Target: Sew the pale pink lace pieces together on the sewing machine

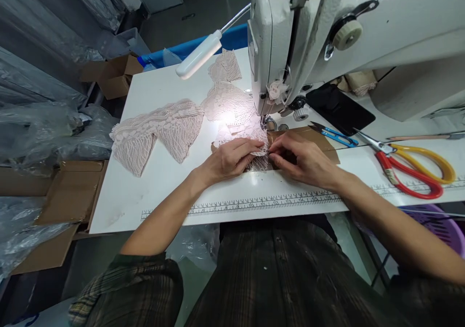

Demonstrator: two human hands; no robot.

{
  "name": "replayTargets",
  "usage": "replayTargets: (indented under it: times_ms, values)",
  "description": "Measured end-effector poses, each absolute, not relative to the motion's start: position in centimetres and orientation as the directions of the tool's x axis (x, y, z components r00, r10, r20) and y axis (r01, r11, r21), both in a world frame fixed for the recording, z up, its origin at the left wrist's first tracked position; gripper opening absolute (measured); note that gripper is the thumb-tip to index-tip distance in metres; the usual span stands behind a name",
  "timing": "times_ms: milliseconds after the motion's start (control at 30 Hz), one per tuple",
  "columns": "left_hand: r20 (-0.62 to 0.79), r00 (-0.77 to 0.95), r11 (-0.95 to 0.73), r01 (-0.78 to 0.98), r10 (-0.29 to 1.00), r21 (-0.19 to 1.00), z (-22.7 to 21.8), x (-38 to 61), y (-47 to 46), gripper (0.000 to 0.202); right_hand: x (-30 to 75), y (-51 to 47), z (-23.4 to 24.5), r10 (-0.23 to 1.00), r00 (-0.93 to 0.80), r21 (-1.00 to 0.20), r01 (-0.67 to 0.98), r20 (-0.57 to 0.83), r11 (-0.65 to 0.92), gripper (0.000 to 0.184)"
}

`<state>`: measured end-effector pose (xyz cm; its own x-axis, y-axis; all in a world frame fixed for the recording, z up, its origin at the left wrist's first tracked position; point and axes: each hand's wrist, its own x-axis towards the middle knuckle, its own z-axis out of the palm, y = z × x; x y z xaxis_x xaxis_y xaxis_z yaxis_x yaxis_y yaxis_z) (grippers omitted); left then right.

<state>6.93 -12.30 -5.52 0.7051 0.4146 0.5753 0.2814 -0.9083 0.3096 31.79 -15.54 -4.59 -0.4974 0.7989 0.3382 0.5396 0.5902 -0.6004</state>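
Pale pink lace fabric (241, 132) lies under the needle area of a white sewing machine (267, 51). My left hand (230, 160) is closed on the lace, thumb and fingers pinching its near edge. At the right side of the same piece, my right hand (303, 160) pinches the lace edge between thumb and fingertips, close to the left hand. Both hands rest just in front of the presser foot (263, 121). The fabric's underside and part of its edge are hidden by my fingers. Brown card (323, 145) lies flat beneath and beyond my right hand.
More lace pieces (160, 126) spread left across the white table (116, 191). A lamp (199, 55) shines over the work. At right lie blue snips (337, 135), red-and-yellow-handled scissors (414, 167) and a black phone (339, 108). A printed ruler (254, 203) runs along the front edge.
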Motion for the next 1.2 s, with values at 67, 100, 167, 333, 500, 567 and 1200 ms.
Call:
replayTargets:
  times_ms: [67,100,167,333,500,567,1200]
  values:
    - [0.588,0.688,-0.904,0.297,0.426,0.308,-5.6,6.9,-12.3,0.019,32.7,-14.3,-4.2,0.822,-0.493,-0.517,0.643,0.285,0.565,0.027]
    - [0.589,0.687,-0.904,0.306,0.426,0.298,-5.6,6.8,-12.3,0.019,33.1,-13.6,-4.0,0.822,-0.505,-0.475,0.674,0.262,0.566,0.029]
    - [0.585,0.695,-0.909,0.319,0.417,0.268,-5.6,6.8,-12.3,0.016,33.7,-12.2,-3.8,0.811,-0.535,-0.454,0.677,0.237,0.579,0.032]
    - [0.578,0.724,-0.925,0.32,0.377,0.204,-5.8,7.1,-12.2,0.01,33.7,-10.5,-4.9,0.774,-0.589,-0.488,0.619,0.231,0.616,0.042]
    - [0.58,0.737,-0.935,0.319,0.346,0.152,-6.0,7.3,-12.2,0.007,33.6,-11.1,-7.2,0.752,-0.579,-0.415,0.628,0.316,0.658,0.042]
    - [0.564,0.754,-0.938,0.318,0.337,0.136,-5.8,7.4,-12.3,0.008,33.6,-11.3,-7.4,0.757,-0.575,-0.404,0.641,0.311,0.653,0.041]
    - [0.55,0.792,-0.963,0.247,0.265,0.108,-4.7,7.2,-12.6,0.005,33.7,-11.8,-6.8,0.757,-0.573,-0.414,0.634,0.315,0.653,0.039]
